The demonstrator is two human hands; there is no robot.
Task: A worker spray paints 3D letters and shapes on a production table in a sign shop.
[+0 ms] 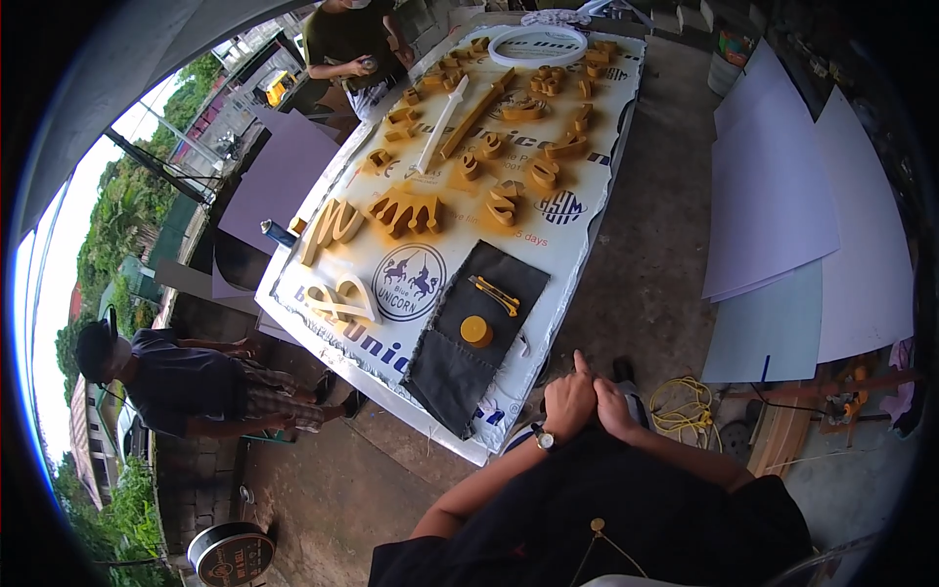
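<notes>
Head view — left hand (pixel 568 405) and right hand (pixel 613 411) touching; can't tell if either grip's closed. Likely a painting pause — gold letters (pixel 403 207) next call for a freed hand.

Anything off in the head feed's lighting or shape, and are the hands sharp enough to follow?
Head view: the sky is blown out white at the left; head view: fisheye bending toward the rim, with black corners; head view: the left hand and right hand show no obvious motion blur; head view: the black shirt below them is very dark, losing detail.
</notes>
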